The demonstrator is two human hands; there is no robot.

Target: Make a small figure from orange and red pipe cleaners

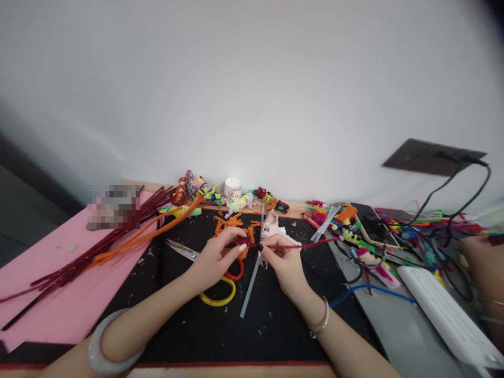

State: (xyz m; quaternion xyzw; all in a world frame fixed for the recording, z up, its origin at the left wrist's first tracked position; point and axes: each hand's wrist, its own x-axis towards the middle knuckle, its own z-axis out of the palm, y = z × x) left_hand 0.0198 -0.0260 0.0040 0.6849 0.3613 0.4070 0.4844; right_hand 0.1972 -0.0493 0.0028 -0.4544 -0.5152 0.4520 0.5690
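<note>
My left hand (216,257) is closed in a pinch on a small dark red glittery pipe-cleaner piece (244,241) above the black mat (220,325). My right hand (284,265) is also closed, pinching the near end of a long dark red pipe cleaner (311,244) that runs off to the right. The two hands meet at the small piece. Under my hands lie scissors (185,250) with yellow and red handle loops (220,294) and a clear glue stick (250,286). Short orange pipe-cleaner bits (230,223) lie just behind.
A bundle of red and orange pipe cleaners (98,252) crosses a pink sheet (47,294) at left. Small colourful pipe-cleaner figures and a white jar (232,187) line the wall. Right: a white power strip (441,310), cables, a phone (370,223), scraps. Another person's hand (482,257) shows far right.
</note>
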